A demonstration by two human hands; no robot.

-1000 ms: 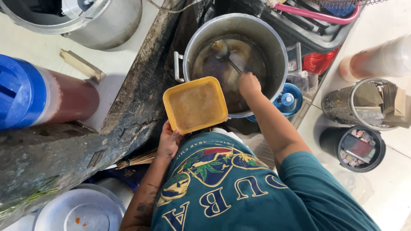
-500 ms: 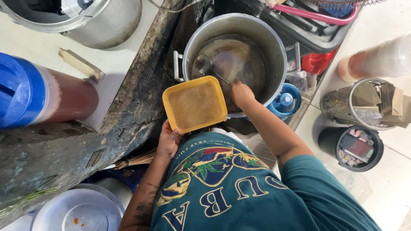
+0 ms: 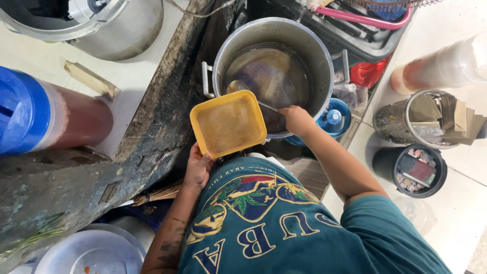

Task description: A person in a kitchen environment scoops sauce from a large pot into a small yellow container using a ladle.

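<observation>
Drawn back from deep over the pot a second ago, the right hand (image 3: 297, 121) now sits at the near rim of the steel stockpot (image 3: 304, 48), fingers closed round the thin handle of a ladle (image 3: 237, 86) whose round bowl lies in the dark, glossy liquid at the pot's left side. The left hand (image 3: 198, 167) grips the near edge of a square yellow plastic container (image 3: 228, 123) with rounded corners, held level just over the pot's near-left rim and filled with cloudy brown liquid; it has barely shifted. Its thumb is hidden under the container. Left of the pot runs a rough, blackened ledge (image 3: 152, 132). A blue-lidded jug (image 3: 30, 114) of reddish drink is cut off at the left edge. What lies under the pot is hard to make out.
</observation>
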